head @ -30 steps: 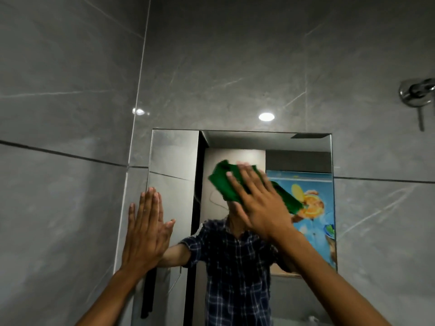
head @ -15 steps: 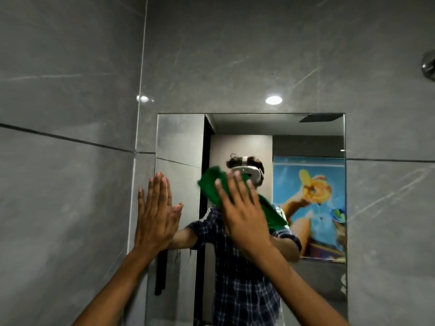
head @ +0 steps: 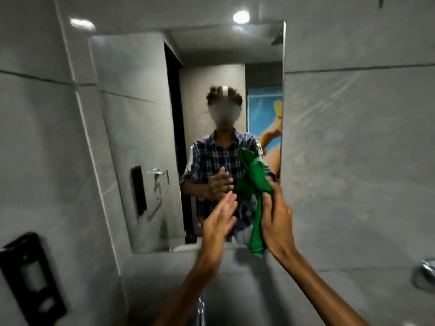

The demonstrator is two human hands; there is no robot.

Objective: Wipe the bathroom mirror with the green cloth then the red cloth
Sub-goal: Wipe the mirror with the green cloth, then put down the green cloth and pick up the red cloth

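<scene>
Nearest the camera, both forearms reach up from the bottom of the frame over what seems to be a basin with a tap, though that low part is too blurred to be sure. The right hand (head: 276, 220) is clenched on the green cloth (head: 255, 198), its grip closed around the bunched middle so that one end stands up above the fist and the other hangs down past the wrist. The left hand (head: 220, 218) is released, fingers straight and together, palm turned toward the cloth and just beside it without touching. Both hands are held clear of the glass, in front of the lower right part of the mirror (head: 141, 114), which hangs on the grey tiled wall (head: 353, 137) beyond. The step in hand looks like readying the cloth for another pass. To do it well, the left hand should take the hanging end and spread or fold the cloth into a flat pad, so a broad face meets the glass instead of a twisted rope. Then wipe in overlapping strokes from top to bottom, reaching the edges. The red cloth is not in view.
</scene>
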